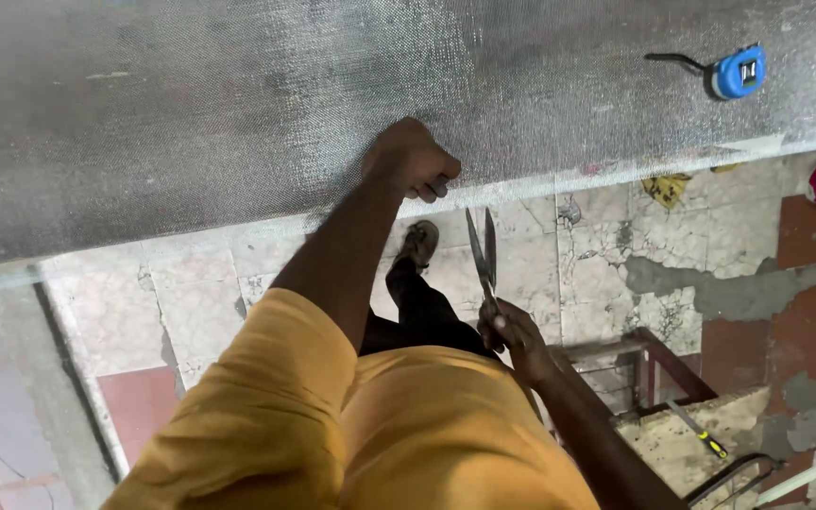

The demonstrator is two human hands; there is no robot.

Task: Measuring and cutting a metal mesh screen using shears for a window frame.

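A wide sheet of grey woven mesh (pixel 238 113) lies across a table and fills the upper part of the head view. My left hand (pixel 411 159) is closed on the near edge of that mesh, fingers curled under it. My right hand (pixel 512 332) holds a pair of metal scissors (pixel 483 253) by the handles, blades slightly apart and pointing up toward the mesh edge, a short way below it. My yellow shirt and dark trousers fill the bottom middle.
A blue tape measure (pixel 738 73) rests on the mesh at the upper right. Below is a cracked tiled floor (pixel 654 246). A metal-framed stool (pixel 672 416) with a yellow-handled screwdriver (pixel 699 431) on it stands at the lower right.
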